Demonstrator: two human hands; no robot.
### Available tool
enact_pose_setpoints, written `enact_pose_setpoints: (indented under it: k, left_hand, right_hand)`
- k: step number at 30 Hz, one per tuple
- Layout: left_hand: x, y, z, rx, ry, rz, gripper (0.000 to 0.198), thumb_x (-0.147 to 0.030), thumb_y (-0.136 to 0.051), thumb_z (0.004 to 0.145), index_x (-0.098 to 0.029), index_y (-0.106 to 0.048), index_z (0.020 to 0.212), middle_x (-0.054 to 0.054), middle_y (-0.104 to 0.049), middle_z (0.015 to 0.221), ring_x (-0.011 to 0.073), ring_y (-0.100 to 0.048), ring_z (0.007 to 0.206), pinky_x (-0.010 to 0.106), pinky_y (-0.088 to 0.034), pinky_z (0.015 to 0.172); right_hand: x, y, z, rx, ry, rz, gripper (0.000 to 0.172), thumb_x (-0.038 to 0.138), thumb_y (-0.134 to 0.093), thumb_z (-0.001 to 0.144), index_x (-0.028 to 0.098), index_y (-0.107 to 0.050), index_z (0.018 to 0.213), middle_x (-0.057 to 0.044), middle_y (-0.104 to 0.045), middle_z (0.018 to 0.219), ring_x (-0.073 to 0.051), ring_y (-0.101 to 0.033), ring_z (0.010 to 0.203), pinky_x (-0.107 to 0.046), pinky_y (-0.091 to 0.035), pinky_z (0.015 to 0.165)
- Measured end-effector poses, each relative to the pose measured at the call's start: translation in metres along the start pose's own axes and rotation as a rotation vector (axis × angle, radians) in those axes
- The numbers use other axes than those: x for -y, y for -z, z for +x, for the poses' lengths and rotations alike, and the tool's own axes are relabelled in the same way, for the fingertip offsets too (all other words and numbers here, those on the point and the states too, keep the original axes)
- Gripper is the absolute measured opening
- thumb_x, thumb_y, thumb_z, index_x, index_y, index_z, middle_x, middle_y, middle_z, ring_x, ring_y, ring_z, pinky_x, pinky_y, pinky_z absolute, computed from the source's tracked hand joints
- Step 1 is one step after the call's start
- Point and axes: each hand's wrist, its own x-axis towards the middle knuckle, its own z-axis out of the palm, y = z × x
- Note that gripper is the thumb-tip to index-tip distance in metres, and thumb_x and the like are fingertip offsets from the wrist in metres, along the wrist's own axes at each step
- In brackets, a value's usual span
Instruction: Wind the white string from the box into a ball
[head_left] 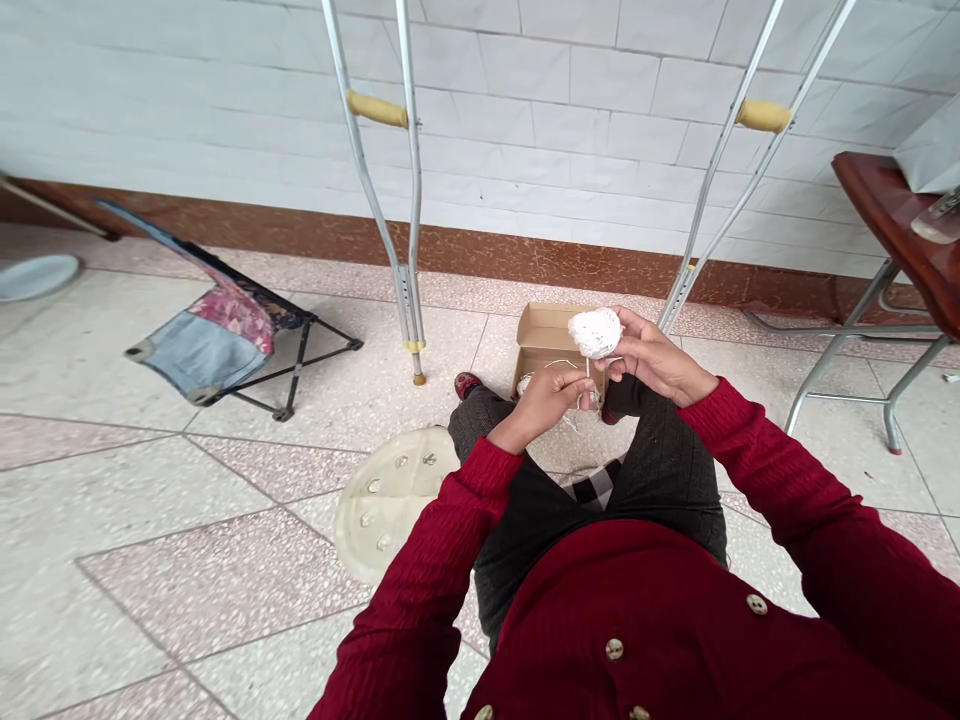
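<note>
Right now the right hand [654, 358] is cradling a ball of white string [595, 333] up above the knees, its fingers [621, 345] curled snugly around the ball's side, while the left hand [544, 405] is pinching the thin strand [587, 385] below, fingers drawn narrow. That short, tight span is giving good control, right over an open cardboard box [544, 335] sitting on the terrazzo floor [150, 520].
</note>
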Motion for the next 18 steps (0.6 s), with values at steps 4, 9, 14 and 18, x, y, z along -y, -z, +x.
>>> enact_pose_setpoints:
  k: [4,9,14,18]
  left_hand:
    - [-0.005,-0.003,-0.011,0.055,0.03,-0.007,0.041,-0.038,-0.049,0.092,-0.017,-0.065,0.062,0.002,-0.067,0.066,0.0145,-0.06,0.066,0.025,-0.044,0.069]
    - [-0.018,0.012,-0.021,0.097,0.044,0.021,0.038,-0.038,-0.05,0.091,-0.017,-0.067,0.065,0.002,-0.068,0.07,0.015,-0.06,0.069,0.025,-0.043,0.069]
    - [-0.013,0.037,-0.016,-0.059,0.03,0.135,0.033,-0.033,-0.051,0.089,-0.017,-0.069,0.067,-0.001,-0.066,0.066,0.0129,-0.056,0.062,0.024,-0.041,0.064]
    - [0.004,0.033,-0.007,-0.092,0.038,0.083,0.033,-0.034,-0.052,0.087,-0.017,-0.066,0.063,-0.001,-0.063,0.062,0.0136,-0.056,0.062,0.023,-0.042,0.063]
  right_hand:
    - [-0.001,0.012,0.019,-0.151,0.016,-0.203,0.043,0.031,-0.066,0.076,0.025,-0.048,0.115,-0.001,-0.062,0.09,-0.015,-0.06,0.069,-0.023,-0.044,0.051]
    - [-0.032,0.032,0.025,-0.358,0.155,-0.82,0.045,0.018,-0.07,0.064,0.023,-0.055,0.105,-0.001,-0.059,0.088,-0.018,-0.054,0.076,-0.028,-0.043,0.063]
    - [-0.065,0.018,-0.001,0.033,-0.091,-0.55,0.041,0.021,-0.069,0.067,0.023,-0.053,0.105,0.002,-0.059,0.084,-0.013,-0.053,0.064,-0.023,-0.043,0.053]
    - [-0.061,0.003,-0.017,0.14,-0.144,-0.161,0.046,0.026,-0.072,0.071,0.023,-0.049,0.111,0.002,-0.062,0.085,-0.011,-0.056,0.062,-0.022,-0.047,0.052]
